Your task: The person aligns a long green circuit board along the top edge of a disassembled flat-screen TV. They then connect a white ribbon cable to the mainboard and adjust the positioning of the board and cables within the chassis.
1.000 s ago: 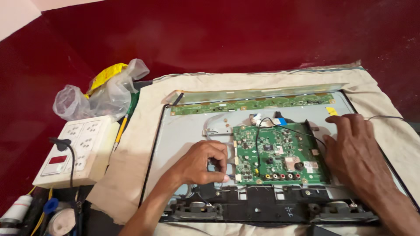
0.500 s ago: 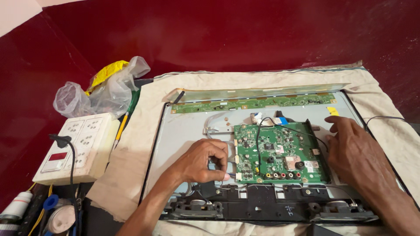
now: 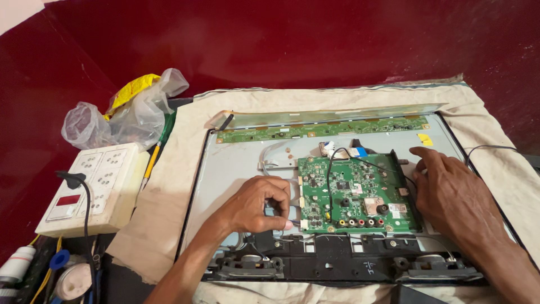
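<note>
Lying face down on a beige cloth spread over a dark red floor: an opened flat-screen panel with a grey metal back. Sitting right of centre on that back, a square green circuit board with a row of round sockets along its near edge and a thin black wire looping over it. Stretching along the far edge of the panel, a long narrow green strip board.

Resting against the left edge of the square board, the left hand, fingers curled together and pinching something small at the board's near-left corner; cannot tell exactly what. Lying flat at the right edge of the same board, the right hand, fingers slightly apart and pressing down on the metal back and the black bracket beside the board, gripping nothing.

Running along the near edge, a black plastic speaker bar. Sitting well to the left, off the cloth, a white multi-socket extension box with a black plug in it. Bunching just beyond it, a clear plastic bag with yellow contents. Lying between box and cloth, a yellow-handled screwdriver.
</note>
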